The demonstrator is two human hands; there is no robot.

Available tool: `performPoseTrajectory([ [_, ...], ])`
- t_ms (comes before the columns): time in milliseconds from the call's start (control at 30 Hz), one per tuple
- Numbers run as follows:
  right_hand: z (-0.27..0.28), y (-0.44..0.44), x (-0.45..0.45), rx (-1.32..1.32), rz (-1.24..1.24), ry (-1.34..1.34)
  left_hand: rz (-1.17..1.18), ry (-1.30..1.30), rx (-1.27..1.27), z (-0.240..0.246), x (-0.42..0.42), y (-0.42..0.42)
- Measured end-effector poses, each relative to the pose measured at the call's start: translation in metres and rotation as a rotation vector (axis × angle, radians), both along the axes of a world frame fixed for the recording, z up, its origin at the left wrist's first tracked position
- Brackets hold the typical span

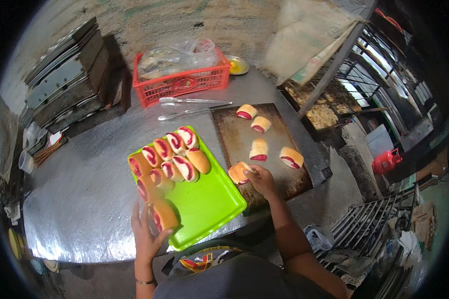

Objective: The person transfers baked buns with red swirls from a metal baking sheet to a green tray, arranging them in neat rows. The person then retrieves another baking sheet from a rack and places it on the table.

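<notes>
My left hand (149,233) has its thumb and fingers around a golden bread roll with red filling (165,215) at the near left corner of a lime-green plastic tray (202,213). Several similar rolls (168,170) lie in rows across the tray's far and left parts, most with the red swirl showing. Over the left edge of a dark, stained metal baking sheet (237,130), my right hand (261,180) pinches another filled roll (239,172) between thumb and fingers. Beyond that hand, a few more rolls (259,150) sit spaced apart on the sheet.
Metal tongs (194,101) lie on the metal-topped table (78,187) before a red plastic crate (183,84) filled with plastic bags. A plate with something yellow (238,65) stands beside it. Stacked metal pans (67,74) rise at left; a red gas cylinder (386,161) is at right.
</notes>
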State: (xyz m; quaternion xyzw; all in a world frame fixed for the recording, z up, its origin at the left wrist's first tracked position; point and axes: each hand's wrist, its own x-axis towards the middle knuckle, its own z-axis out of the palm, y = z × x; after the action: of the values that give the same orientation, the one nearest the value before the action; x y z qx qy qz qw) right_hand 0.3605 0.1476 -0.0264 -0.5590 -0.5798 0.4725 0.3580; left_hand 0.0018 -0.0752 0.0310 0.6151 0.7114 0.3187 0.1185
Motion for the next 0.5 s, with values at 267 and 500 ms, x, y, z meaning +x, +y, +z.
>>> performPoseTrajectory([
  [267,0.051,0.042,0.105,0.421,-0.267,-0.885,0.046,-0.015,0.040,0.022,0.004,0.014],
  [500,0.035,0.047,0.161,0.122,-0.108,-0.900,0.090,0.042,0.054,0.016,0.000,0.010],
])
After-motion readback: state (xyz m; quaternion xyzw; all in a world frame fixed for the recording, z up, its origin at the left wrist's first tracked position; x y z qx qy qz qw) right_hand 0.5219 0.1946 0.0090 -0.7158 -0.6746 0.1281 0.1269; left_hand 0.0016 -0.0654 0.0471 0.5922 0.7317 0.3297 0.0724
